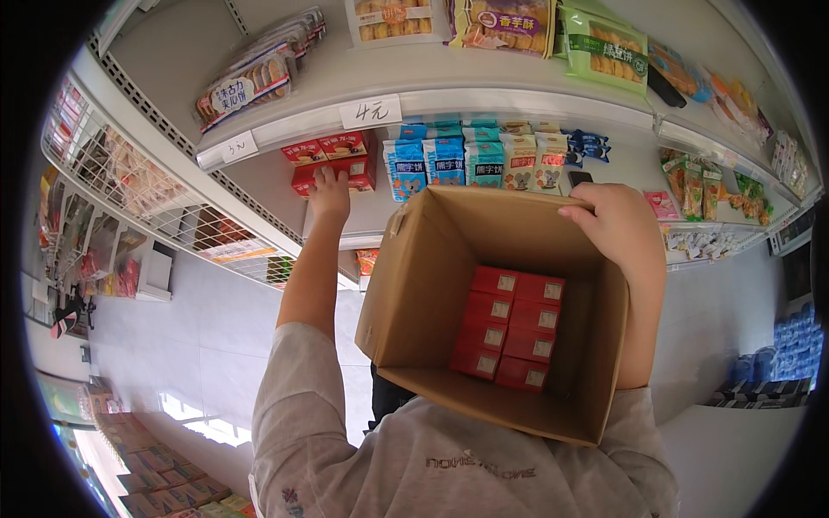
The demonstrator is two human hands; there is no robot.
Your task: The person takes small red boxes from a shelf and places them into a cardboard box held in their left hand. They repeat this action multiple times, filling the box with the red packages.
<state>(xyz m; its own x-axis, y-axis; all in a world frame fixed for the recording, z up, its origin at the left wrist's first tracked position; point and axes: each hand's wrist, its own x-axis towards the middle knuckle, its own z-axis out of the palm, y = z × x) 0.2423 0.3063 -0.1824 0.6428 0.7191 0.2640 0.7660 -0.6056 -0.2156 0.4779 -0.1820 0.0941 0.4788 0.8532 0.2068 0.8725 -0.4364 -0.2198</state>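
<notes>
My left hand (330,191) is at the shelf, its spread fingertips resting against the front of the red snack cartons (322,175); I see no grip around one. These cartons are stacked at the left end of the shelf. My right hand (612,217) grips the upper right rim of an open cardboard box (414,285), thumb inside the edge. The box is tilted towards me, against my shirt. Down inside, several red cartons (505,324) sit in two columns, each with a pale printed panel. Bare cardboard shows to their right.
Blue, teal and cream biscuit packets (447,162) stand right of the shelved cartons. An upper shelf (414,71) with wrapped pastries juts out above, with price cards (371,112) on its edge. A wire rack (194,207) stands left. Bottled water packs (793,337) are at far right.
</notes>
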